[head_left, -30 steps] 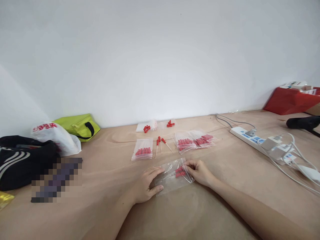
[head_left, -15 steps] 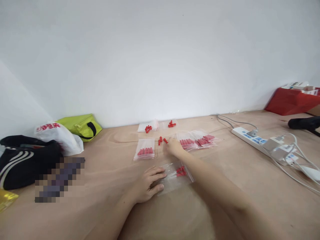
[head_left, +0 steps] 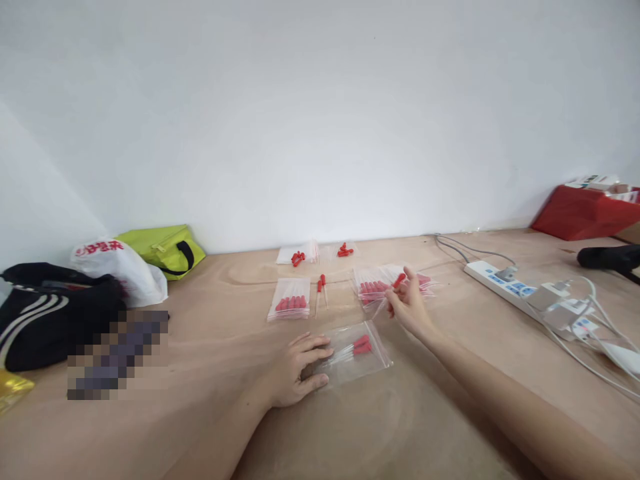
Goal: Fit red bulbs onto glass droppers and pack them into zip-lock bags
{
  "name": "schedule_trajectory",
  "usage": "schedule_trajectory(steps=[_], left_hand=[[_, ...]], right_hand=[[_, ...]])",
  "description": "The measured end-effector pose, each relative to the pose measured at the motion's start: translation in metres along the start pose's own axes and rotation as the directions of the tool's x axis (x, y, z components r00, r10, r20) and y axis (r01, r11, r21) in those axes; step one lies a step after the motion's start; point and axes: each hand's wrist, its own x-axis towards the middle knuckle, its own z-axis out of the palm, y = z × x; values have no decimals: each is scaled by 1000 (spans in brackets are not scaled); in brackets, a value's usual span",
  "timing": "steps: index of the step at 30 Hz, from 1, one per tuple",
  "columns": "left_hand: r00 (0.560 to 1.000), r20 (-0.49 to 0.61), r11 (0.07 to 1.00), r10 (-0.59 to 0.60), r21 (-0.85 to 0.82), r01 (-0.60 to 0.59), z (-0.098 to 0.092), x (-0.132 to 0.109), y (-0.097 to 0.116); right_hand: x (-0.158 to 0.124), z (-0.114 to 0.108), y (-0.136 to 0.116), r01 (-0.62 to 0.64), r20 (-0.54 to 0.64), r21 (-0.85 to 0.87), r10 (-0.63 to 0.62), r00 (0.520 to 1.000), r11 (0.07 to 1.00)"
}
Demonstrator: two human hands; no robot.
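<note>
My left hand (head_left: 301, 367) lies on the left end of a clear zip bag (head_left: 345, 375), its thumb and fingers apart. Inside that bag several droppers with red bulbs (head_left: 362, 345) point their glass tubes towards this hand. Between the fingertips of my right hand (head_left: 411, 308) is another dropper (head_left: 399, 280), red bulb up, its tube slanting down to the left above the filled bags. Two loose droppers (head_left: 319, 287) rest side by side on the table. A filled bag of droppers (head_left: 292, 301) lies left of them, and overlapping filled bags (head_left: 373, 288) lie to their right.
Near the wall are two small heaps of red bulbs (head_left: 298, 258) on clear bags. A white power strip (head_left: 493, 277) with cables stands right, near a red bag (head_left: 585, 212). At left are a black bag (head_left: 75, 320), a white plastic bag (head_left: 115, 273) and a lime pouch (head_left: 165, 250).
My right hand has picked up one of the loose droppers and carried it right, over the filled bags. The left hand stays on the zip bag.
</note>
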Motion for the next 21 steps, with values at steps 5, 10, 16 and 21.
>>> schedule_trajectory(steps=[5,10,16,21], left_hand=[[1000,5,1000,-10,-16,10,0,1,0],[1000,9,1000,-5,-19,5,0,0,-1],[999,11,999,-35,-13,35,-1,1,1],[999,13,999,-32,-28,32,-1,1,1]], right_hand=[[-28,-18,20,-97,-69,148,108,992,984],[-35,-2,25,-155,-23,279,168,985,948],[-46,2,24,-224,113,342,197,974,912],[-49,-3,20,-235,63,338,228,972,911]])
